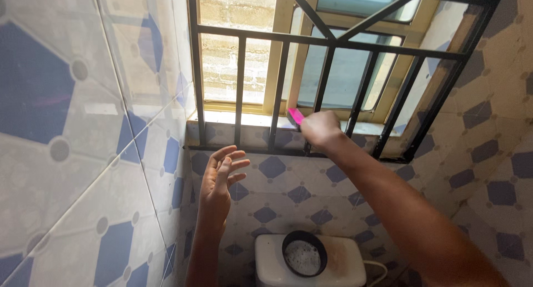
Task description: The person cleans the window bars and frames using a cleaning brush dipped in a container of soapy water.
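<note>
Confined corner position: glossy white wall tiles with blue diamond pattern (pixel 83 154) close on the left, same tiling on the back wall and on the right. Narrow tiled window ledge (pixel 250 120) directly ahead, fronted by a black metal window grille of vertical and diagonal bars (pixel 277 87); gaps between bars narrow, just wide enough for a hand at the ledge. Yellow-framed window (pixel 288 48) behind the grille, a rough concrete wall visible outside. Right hand (pixel 319 129) raised to ledge level, fingers closed around a small bright pink flat object (pixel 295 117); exact kind of object not discernible. Pink object projecting up and left from the fist, positioned at the grille, just beside one vertical bar and over the ledge; contact with ledge or bar not determinable. Left hand (pixel 222 173) open, fingers spread and slightly curled, holding nothing, raised in free air below the ledge and near the left wall, well apart from the pink object. Free room mainly between the two forearms and below the ledge. Below: white ceramic toilet cistern (pixel 311 262) against the back wall, with a round black bowl containing foamy liquid (pixel 303 253) resting on its lid. White hose (pixel 380 267) curving off to the right of the cistern.
</note>
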